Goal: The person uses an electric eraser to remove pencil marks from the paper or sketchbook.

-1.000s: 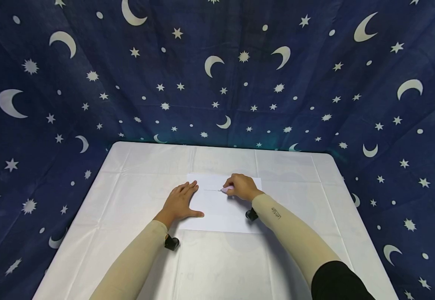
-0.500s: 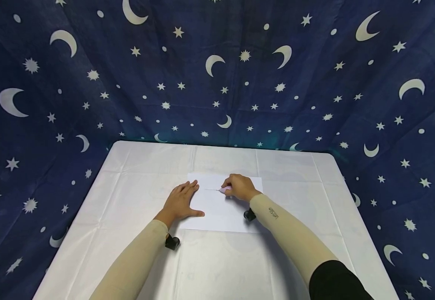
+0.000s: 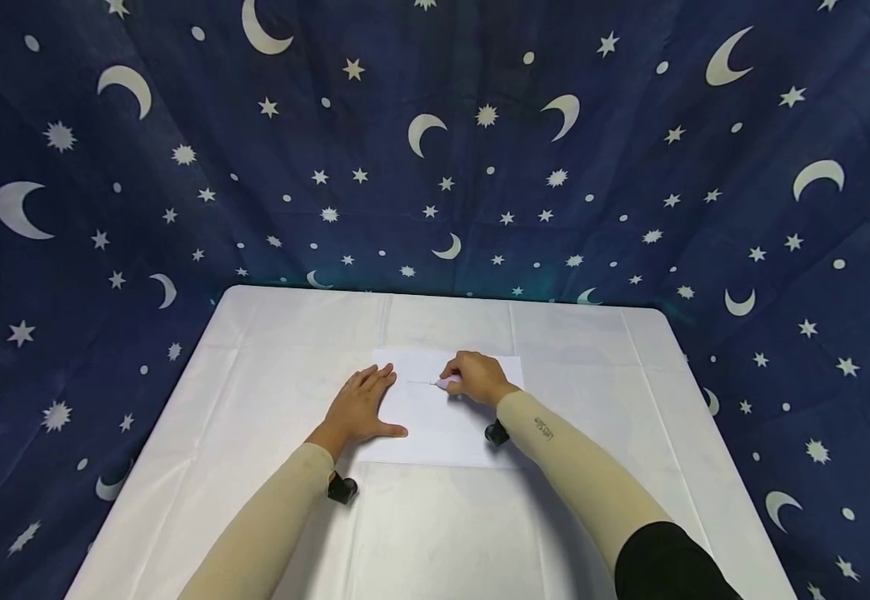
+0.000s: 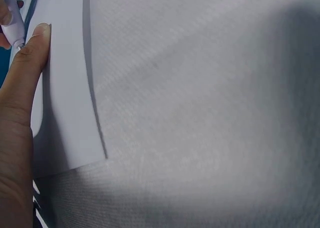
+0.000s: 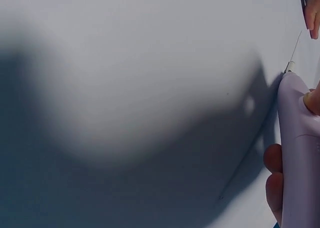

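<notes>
A white sheet of paper [image 3: 435, 433] lies on the table. My left hand [image 3: 360, 408] rests spread over its left edge, thumb pointing inward. In my right hand [image 3: 477, 377] I grip a lilac craft knife [image 5: 300, 153], its short tip at the paper and pointing left. A thin straight line [image 5: 298, 41] runs ahead of the tip toward my left hand. Behind the tip, in the right wrist view, a darker line continues through the shadow. My right thumb lies on top of the knife body; the right palm is out of that view.
A white cloth [image 3: 255, 392] with fold creases covers the table. A dark blue curtain [image 3: 375, 125] with moons and stars hangs behind and at both sides. Black wrist cameras [image 3: 342, 487] sit under both wrists.
My right hand has slid slightly left with the knife along the line, so less of the line shows left of the tip. The left hand stays in place on the paper.
</notes>
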### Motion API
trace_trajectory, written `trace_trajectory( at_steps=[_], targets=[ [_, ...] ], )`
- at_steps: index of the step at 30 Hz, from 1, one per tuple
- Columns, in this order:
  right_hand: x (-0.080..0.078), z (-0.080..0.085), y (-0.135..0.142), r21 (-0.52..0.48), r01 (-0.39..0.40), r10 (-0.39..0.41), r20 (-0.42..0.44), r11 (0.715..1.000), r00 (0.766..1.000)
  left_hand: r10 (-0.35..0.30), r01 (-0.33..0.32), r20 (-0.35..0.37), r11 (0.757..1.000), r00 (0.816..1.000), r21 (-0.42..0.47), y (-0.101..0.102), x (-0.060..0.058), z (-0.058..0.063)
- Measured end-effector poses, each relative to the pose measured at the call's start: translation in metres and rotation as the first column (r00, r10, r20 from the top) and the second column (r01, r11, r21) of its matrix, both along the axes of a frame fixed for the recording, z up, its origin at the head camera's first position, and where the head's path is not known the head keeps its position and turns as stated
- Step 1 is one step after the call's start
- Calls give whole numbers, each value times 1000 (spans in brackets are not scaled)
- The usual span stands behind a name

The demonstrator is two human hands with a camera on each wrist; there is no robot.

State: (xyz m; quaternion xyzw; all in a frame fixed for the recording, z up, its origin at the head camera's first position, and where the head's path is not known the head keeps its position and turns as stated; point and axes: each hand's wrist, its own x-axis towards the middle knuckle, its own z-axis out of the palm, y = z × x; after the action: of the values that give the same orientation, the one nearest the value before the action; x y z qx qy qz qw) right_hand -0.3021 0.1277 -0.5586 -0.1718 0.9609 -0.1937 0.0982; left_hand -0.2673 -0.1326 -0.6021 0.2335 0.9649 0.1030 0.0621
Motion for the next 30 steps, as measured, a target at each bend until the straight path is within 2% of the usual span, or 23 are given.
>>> trace_trajectory(
  at_steps=[4,11,16,22,28,30],
  targets=[
    [3,-2,-4,7,-1,1,9,1000,1000,-1,1,19,1000,1000,-4,1,3,-3],
    [1,1,-6,2,-12,12,2,1000,1000,-14,14,-5,998,1000,-56,0,-1,-1],
    [3,0,-2,1,9,-9,0,1000,1000,-35,34,-13,995,999,-93,1,-1,-2],
    [4,-1,1,24,7,-6,-4,1000,1000,-38,40,25,996,999,-79,2,-1,1],
    [1,0,-2,20,-18,18,-29,1000,999,-24,26,29,998,999,-58,2,-3,4],
    [1,0,-3,28,-17,18,-28,999,999,-37,38,28,998,999,-56,2,-4,3]
  ],
)
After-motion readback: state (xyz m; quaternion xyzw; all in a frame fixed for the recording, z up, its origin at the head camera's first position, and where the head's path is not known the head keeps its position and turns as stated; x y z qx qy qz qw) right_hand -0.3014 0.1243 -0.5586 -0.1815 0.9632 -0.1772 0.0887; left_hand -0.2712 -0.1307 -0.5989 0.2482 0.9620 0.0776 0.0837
